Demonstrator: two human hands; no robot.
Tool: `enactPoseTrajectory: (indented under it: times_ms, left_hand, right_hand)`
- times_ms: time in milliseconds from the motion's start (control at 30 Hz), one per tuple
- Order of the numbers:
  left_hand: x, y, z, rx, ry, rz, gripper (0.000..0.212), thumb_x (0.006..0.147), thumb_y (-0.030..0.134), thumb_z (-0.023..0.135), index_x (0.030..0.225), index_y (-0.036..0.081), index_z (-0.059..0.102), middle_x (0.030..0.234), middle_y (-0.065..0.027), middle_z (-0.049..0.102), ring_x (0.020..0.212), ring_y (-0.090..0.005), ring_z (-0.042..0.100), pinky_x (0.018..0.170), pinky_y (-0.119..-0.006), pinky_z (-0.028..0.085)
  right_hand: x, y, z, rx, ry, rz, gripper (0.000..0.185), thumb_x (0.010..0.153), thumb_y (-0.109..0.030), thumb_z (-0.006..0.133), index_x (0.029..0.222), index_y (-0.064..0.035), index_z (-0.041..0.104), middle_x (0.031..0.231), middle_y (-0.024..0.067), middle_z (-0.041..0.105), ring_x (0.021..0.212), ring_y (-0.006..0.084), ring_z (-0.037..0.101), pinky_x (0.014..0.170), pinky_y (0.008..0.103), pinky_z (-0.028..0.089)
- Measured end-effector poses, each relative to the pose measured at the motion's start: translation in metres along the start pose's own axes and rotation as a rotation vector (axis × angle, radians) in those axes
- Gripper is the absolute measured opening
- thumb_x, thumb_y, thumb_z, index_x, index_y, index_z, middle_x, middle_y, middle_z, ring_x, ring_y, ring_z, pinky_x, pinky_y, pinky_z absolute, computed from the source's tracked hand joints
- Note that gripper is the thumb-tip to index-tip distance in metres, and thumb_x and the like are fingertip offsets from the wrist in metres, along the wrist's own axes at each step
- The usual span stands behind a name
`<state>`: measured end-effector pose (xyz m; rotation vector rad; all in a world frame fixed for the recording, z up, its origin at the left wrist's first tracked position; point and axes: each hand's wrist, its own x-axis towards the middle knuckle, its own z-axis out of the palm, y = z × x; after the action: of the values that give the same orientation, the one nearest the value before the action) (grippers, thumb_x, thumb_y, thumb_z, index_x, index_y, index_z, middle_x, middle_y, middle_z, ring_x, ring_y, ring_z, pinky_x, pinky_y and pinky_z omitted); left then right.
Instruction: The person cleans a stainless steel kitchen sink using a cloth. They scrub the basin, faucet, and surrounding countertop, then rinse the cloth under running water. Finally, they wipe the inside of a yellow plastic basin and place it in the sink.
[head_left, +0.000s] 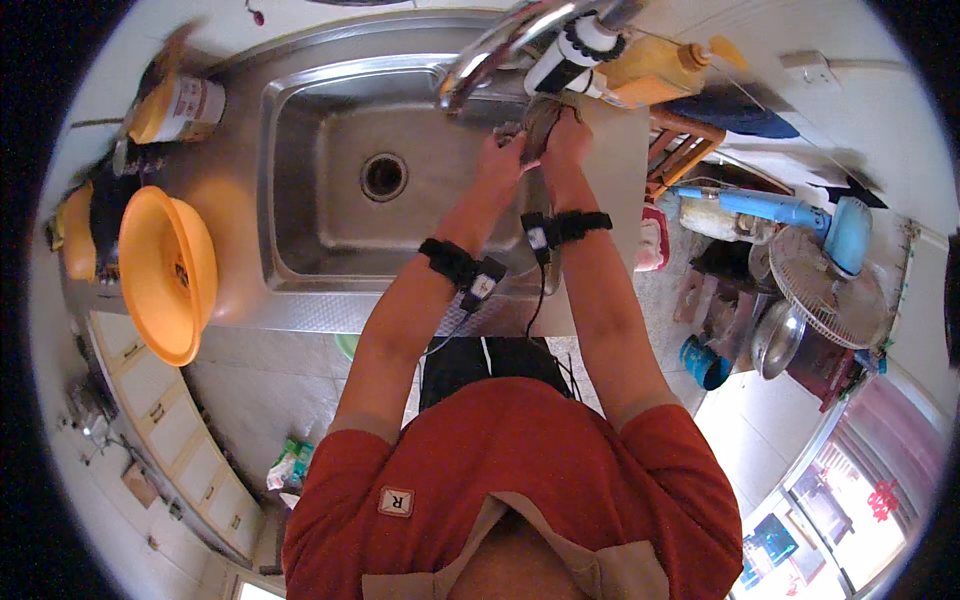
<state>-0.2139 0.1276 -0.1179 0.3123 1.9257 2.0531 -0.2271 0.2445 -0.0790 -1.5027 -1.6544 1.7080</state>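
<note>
My left hand (502, 156) and my right hand (568, 141) are close together at the right rim of the stainless-steel sink (442, 210). Between them is a dark grey-brown cloth (540, 127), bunched up, with the fingers of both hands closed on it. Part of the cloth is hidden by my fingers, and its edges are blurred. The chrome faucet (499, 49) arches over the sink just beyond my left hand. A white-and-black bottle (559, 64) stands right behind the cloth.
An amber plastic bottle (652, 64) is behind my right hand. On the counter's left are an orange plastic basin (206, 285), tilted, and a labelled tub (187, 109). A wooden rack (682, 142) and a fan (829, 289) are off to the right. Cables hang from both wrist straps.
</note>
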Motion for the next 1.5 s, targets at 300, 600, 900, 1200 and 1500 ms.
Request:
enactPoseTrajectory:
  times_ms: [300,600,900,1200,1500]
  left_hand:
    - [-0.017,0.007,0.005,0.424,-0.181,0.133,0.031,0.08,0.02,0.067,0.102,0.0,0.058,0.099,-0.0179,0.061,0.088,-0.0366,0.058,0.079,-0.042,0.048]
    - [-0.005,0.054,0.065,-0.597,0.022,-0.541,0.019,0.091,0.008,0.047,0.109,0.002,0.046,0.105,-0.0128,0.058,0.092,-0.0251,0.061,0.077,-0.039,0.055]
    - [-0.001,0.046,0.066,-0.65,0.097,-0.533,0.019,0.09,0.008,0.05,0.107,0.001,0.047,0.104,-0.0133,0.057,0.092,-0.026,0.06,0.074,-0.04,0.054]
    - [-0.006,0.014,0.02,-0.6,0.277,-0.635,0.026,0.092,0.027,0.047,0.106,0.006,0.054,0.104,-0.0098,0.06,0.091,-0.0224,0.06,0.077,-0.037,0.051]
    - [-0.035,0.04,-0.023,-0.071,0.243,-0.459,0.034,0.088,0.034,0.05,0.096,0.001,0.057,0.092,-0.0113,0.056,0.082,-0.0227,0.056,0.074,-0.036,0.046]
  right_hand:
    - [0.001,0.02,-0.021,-0.126,-0.091,-0.115,0.026,0.075,-0.018,0.06,0.091,0.0016,0.065,0.087,0.0206,0.066,0.083,0.0357,0.063,0.076,0.0413,0.048]
    - [-0.003,-0.047,-0.067,-0.039,0.05,-0.522,0.036,0.076,-0.021,0.061,0.108,-0.0037,0.059,0.093,0.0159,0.064,0.087,0.0283,0.062,0.079,0.0364,0.048]
    - [0.008,-0.04,-0.062,0.167,-0.007,-0.24,0.031,0.076,-0.02,0.059,0.095,0.0036,0.064,0.079,0.0207,0.065,0.073,0.0305,0.063,0.068,0.0396,0.047]
    - [-0.037,0.008,-0.056,0.166,-0.284,-0.193,0.036,0.08,-0.027,0.054,0.096,0.0051,0.06,0.09,0.0274,0.062,0.079,0.0361,0.062,0.069,0.0411,0.047]
    - [-0.116,0.019,-0.033,0.368,-0.444,0.159,0.037,0.087,-0.026,0.045,0.117,-0.0032,0.047,0.093,0.0152,0.058,0.093,0.0283,0.057,0.076,0.0414,0.046]
